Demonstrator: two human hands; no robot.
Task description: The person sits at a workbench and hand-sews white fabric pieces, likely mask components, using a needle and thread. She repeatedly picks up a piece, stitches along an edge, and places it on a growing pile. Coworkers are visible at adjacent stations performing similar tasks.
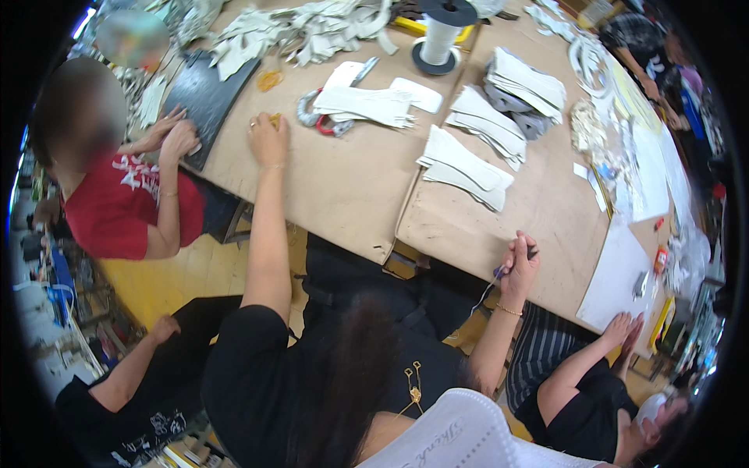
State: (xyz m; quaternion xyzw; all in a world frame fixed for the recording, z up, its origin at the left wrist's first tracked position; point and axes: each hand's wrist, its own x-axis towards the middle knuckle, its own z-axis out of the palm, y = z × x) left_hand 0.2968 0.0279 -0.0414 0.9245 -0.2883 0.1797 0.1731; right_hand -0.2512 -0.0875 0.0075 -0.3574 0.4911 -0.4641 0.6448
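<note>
Slim pen (499, 271) pinched in right hand (521, 265); left hand (268, 139) curled on small yellow piece (275, 119), smooth brown tabletop (343, 187).

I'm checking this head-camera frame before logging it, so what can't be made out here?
- Small yellow item under the left hand: fingers cover most of it; kind unclear.
- Thin dark tool in the right hand: fist hides it; too small to identify.
- Grey and red curved object: a stack of white cut fabric pieces hides part.
- Heap of white scraps: top edge cuts it off.

Thread spool (441, 31) behind cut-piece stacks (466, 168) on table (343, 195) (scissors (320, 117) left).
</note>
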